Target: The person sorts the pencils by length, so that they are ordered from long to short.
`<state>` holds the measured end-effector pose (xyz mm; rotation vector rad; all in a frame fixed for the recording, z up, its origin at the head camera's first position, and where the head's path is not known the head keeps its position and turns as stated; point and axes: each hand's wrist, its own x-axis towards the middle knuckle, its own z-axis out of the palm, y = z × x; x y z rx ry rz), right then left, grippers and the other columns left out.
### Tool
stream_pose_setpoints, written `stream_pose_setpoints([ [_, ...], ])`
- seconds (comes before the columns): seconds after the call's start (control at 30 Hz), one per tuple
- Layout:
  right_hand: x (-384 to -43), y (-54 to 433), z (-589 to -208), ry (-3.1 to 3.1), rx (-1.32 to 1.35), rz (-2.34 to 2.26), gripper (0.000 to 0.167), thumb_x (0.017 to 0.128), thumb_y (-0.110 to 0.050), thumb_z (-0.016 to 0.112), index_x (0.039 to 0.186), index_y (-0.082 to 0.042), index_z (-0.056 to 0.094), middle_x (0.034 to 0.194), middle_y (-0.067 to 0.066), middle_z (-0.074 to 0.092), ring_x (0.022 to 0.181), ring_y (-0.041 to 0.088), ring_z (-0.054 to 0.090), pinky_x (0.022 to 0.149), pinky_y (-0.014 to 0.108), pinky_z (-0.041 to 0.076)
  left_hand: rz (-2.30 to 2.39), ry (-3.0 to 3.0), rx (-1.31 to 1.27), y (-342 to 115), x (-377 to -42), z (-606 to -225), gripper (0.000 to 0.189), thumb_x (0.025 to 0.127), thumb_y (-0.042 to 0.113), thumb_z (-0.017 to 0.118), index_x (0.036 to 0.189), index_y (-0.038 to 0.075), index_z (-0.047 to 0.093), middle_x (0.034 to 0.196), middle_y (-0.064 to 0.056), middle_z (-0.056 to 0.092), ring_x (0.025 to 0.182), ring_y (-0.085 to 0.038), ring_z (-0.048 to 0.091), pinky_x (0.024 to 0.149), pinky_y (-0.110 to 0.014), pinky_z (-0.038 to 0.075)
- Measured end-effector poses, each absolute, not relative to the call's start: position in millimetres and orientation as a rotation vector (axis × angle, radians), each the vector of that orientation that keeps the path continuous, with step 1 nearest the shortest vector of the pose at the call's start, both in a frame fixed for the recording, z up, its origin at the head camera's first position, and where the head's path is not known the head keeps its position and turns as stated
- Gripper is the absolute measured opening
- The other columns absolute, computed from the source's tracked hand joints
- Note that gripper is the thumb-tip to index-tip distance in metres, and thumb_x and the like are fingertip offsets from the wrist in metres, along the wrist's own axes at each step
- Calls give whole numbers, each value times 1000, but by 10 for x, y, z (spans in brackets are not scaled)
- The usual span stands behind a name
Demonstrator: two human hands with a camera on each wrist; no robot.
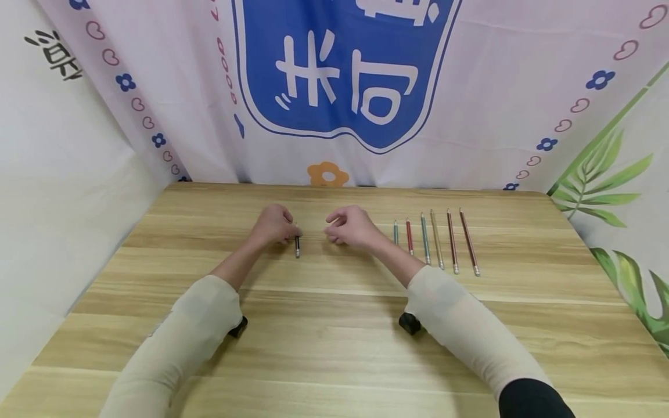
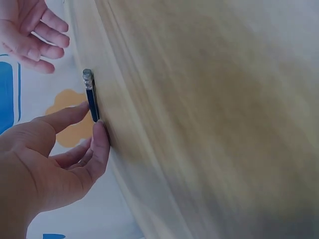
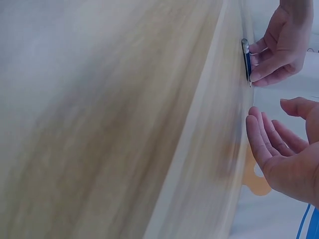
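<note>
My left hand (image 1: 275, 225) pinches a short dark pencil (image 1: 298, 246) between thumb and fingertips, low over the wooden table. In the left wrist view, the pencil's eraser end (image 2: 87, 74) sticks out past the thumb of the left hand (image 2: 60, 159); its far part is hidden by the fingers. To the right of the pencil, my right hand (image 1: 351, 226) hovers with parted, loosely bent fingers and holds nothing. The right wrist view shows the right hand (image 3: 284, 149) apart from the pencil (image 3: 246, 59).
Right of the right hand, several pencils lie side by side in a row, among them a short teal one (image 1: 395, 232), a red one (image 1: 410, 237) and a long dark red one (image 1: 469, 241). The wooden table (image 1: 324, 348) ends at a printed cloth (image 1: 209, 145) behind.
</note>
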<state>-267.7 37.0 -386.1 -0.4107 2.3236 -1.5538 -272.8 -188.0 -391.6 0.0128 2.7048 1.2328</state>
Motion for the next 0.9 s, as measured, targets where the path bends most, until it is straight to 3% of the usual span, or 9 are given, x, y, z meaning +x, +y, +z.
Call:
stream_pose_setpoints([
  [0.23, -2671, 343, -3871, 2300, -414, -1576, 33, 94, 1, 71, 124, 13, 64, 100, 23, 73, 86, 33, 74, 78, 36, 67, 1191, 2709, 1, -1802, -2782, -3906, 22, 82, -8, 73, 100, -14, 62, 80, -15, 65, 52, -11, 62, 51, -22, 61],
  [0.5, -2666, 346, -3867, 2277, -400, -1579, 34, 95, 0, 71, 126, 13, 63, 100, 21, 73, 84, 28, 74, 76, 34, 67, 1101, 2748, 8, -1723, -2799, -3874, 10, 85, -6, 72, 93, -11, 67, 84, -17, 68, 53, -12, 62, 54, -23, 62],
  [0.9, -2685, 443, -3913, 2290, -361, -1565, 31, 98, -2, 69, 124, 12, 63, 100, 18, 72, 86, 26, 74, 78, 32, 66, 1266, 2585, -70, -1683, -2793, -3833, 22, 90, -5, 69, 110, -13, 65, 88, -16, 66, 63, -16, 64, 59, -26, 64],
])
